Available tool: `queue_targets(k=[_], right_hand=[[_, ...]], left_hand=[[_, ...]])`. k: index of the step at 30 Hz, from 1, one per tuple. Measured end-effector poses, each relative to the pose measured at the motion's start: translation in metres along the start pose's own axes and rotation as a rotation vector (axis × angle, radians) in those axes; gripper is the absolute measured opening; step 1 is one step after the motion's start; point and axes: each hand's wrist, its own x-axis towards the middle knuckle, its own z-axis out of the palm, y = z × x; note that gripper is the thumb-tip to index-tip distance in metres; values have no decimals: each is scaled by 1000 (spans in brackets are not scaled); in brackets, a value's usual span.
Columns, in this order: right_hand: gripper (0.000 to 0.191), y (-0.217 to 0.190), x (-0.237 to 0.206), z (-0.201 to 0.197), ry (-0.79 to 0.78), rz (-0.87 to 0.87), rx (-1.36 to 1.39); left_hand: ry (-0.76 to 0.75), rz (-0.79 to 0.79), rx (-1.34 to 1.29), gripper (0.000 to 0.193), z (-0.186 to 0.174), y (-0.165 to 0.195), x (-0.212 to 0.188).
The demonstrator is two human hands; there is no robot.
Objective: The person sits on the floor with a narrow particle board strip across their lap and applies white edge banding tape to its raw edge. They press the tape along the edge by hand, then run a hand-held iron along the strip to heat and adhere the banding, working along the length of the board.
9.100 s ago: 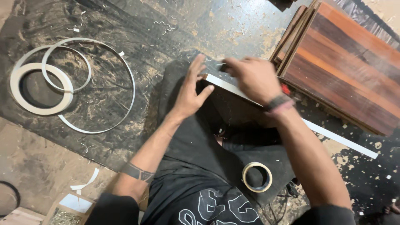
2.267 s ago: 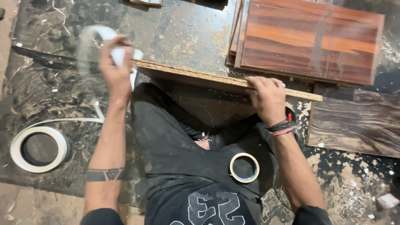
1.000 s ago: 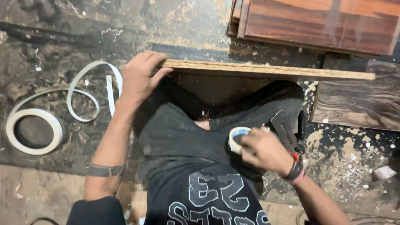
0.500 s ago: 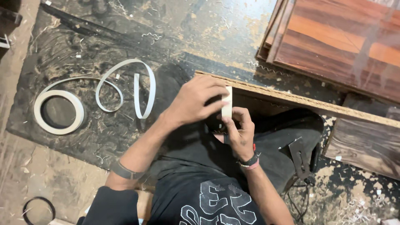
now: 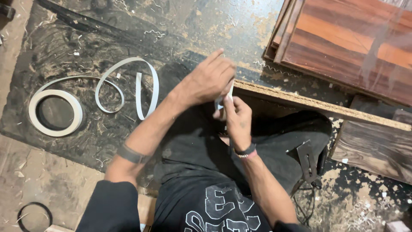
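My left hand [image 5: 209, 79] and my right hand [image 5: 235, 115] meet over my lap at the left end of a long chipboard panel edge [image 5: 319, 105]. Between their fingers is a small white roll of tape [image 5: 224, 98], mostly hidden by the left hand; a short white strip shows between the fingertips. The panel rests across my black-trousered legs [image 5: 274, 141], its raw edge facing up. A coil of white edge banding [image 5: 56, 112] lies on the floor to the left, its loose end curling into a loop [image 5: 139, 88].
Stacked red-brown wood-grain boards [image 5: 347, 38] lie at the upper right. A darker board [image 5: 373, 146] sits at the right. Sawdust and shavings cover the dark floor mat [image 5: 86, 43]. A black ring [image 5: 34, 215] lies at the bottom left.
My right hand lifted the tape roll from my lap up to the panel's left end. My left hand left the panel edge and joined it on the tape.
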Motion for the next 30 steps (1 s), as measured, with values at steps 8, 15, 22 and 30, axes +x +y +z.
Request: queue_targets(k=[8,15,22,30], right_hand=[[32,-12,16,11,-60,39,78],[35,-7,12,17,-45,72,111],[39,4,12,18,-36,42,193],[40,5,13,17,-39,40,147]], left_hand=[[-249,-245,-350,21,30,-55,14],[-784,-562,-720,24,42,-83,18],[-272,-479,-507,26,7,-37,-4],[-247,-644,-473,24,4,-33,9]])
